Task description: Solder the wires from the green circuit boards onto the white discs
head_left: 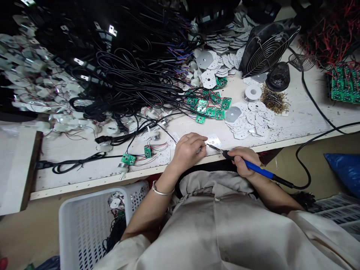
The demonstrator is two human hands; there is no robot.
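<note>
My right hand [244, 161] grips a blue-handled soldering iron [254, 168], its tip resting on a small white round board [213, 141] at the front edge of the white bench [84, 165]. My left hand [189, 149] is closed in a pinch beside that board, fingertips right at the iron's tip; what they pinch is too small to make out. A silver bangle sits on my left wrist. The iron's black cable [306, 150] loops off to the right.
A tangle of black power cords [126, 75] fills the back left. Green circuit boards [209, 105] and white round boards [253, 120] lie mid-bench. A solder spool [252, 92], a black fan [267, 47] and a white basket [92, 221] are nearby.
</note>
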